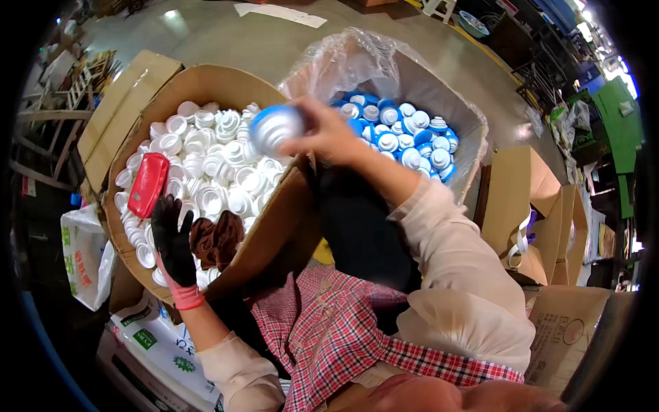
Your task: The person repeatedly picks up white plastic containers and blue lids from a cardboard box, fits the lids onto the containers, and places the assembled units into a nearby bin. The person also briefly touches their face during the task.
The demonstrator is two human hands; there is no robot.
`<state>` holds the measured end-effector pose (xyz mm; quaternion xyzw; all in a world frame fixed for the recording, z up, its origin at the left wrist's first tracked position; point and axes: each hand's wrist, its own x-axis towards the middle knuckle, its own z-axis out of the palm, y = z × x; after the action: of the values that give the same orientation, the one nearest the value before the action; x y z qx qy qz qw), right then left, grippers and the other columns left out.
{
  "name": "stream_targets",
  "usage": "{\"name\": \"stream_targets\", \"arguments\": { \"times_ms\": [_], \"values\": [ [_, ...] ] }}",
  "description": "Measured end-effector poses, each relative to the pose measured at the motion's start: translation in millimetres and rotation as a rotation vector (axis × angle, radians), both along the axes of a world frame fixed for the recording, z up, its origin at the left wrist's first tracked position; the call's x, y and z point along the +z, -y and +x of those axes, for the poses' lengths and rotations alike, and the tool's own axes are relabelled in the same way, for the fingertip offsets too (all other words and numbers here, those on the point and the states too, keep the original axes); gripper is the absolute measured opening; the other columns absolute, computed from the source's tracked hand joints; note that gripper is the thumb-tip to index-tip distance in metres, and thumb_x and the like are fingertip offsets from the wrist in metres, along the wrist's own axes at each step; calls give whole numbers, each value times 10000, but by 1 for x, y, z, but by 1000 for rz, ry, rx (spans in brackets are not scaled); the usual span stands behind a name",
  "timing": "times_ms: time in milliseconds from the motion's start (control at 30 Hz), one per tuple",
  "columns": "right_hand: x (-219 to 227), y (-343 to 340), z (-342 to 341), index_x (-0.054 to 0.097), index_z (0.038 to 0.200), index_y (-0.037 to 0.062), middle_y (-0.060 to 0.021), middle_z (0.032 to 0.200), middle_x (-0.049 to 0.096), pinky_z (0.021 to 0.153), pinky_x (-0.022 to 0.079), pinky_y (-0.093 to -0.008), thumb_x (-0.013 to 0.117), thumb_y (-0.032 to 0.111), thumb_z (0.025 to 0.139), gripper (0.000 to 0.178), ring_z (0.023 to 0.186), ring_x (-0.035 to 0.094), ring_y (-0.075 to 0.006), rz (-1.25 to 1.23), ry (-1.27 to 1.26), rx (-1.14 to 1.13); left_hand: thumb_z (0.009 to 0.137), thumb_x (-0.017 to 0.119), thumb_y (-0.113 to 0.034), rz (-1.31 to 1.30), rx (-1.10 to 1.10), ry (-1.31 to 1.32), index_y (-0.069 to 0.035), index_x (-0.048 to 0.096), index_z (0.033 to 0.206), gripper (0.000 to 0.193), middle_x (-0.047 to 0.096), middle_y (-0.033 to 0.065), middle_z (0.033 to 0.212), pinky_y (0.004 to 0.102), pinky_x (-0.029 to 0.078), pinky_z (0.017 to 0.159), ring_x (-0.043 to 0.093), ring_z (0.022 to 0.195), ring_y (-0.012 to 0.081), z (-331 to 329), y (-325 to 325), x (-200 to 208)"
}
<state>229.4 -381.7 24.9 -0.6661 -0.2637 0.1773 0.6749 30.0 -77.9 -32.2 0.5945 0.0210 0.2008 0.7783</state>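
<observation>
My bare right hand [325, 134] grips a blue-and-white stepped plastic cap [276, 129], blurred by motion, above the inner edge of the left carton. The cap's white stepped side faces left, with blue along its rim. My left hand [174, 240], in a black glove with a pink cuff, is low over the white plastic caps [213, 165], its thumb apart from its fingers. Beside that thumb lies a crumpled brown cloth [218, 240]. A red rectangular case [148, 185] rests on the white caps just beyond its fingertips.
The white caps fill a cardboard carton [206, 74]. To its right, a plastic-lined carton [449, 89] holds blue-and-white caps [412, 141]. A white plastic bag [86, 257] hangs at the left. Open cardboard boxes [504, 213] stand at the right.
</observation>
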Motion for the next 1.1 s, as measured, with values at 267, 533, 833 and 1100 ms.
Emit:
{"name": "stream_targets", "arguments": {
  "times_ms": [267,533,833,1100],
  "values": [
    [-183,242,148,548,1205,15,-163,1127,634,893,483,-368,868,244,614,710,1035,613,-273,-791,104,-710,1008,434,-272,123,57,-256,-11,497,1316,408,521,102,1314,402,443,1012,511,1214,232,28,26,2],
    [-277,246,187,542,1220,64,-179,1165,617,932,449,-456,855,229,588,725,1058,569,-378,-1171,297,-739,997,459,-215,206,77,-384,1,502,1304,378,568,99,1232,376,475,970,557,1166,219,49,26,-8],
    [-345,260,217,570,1242,36,-268,1141,595,923,456,-453,770,294,741,599,1064,566,-417,-1197,349,-810,989,476,-199,96,18,-451,0,498,1290,361,574,113,1240,376,477,972,568,1163,227,56,15,-26],
    [-290,249,218,666,1088,75,-246,1092,606,913,459,-456,644,294,815,350,1035,574,-398,-1124,348,-697,962,497,-154,203,71,-415,10,552,1239,326,573,99,1212,344,480,951,579,1111,183,41,18,-3]
  ]
}}
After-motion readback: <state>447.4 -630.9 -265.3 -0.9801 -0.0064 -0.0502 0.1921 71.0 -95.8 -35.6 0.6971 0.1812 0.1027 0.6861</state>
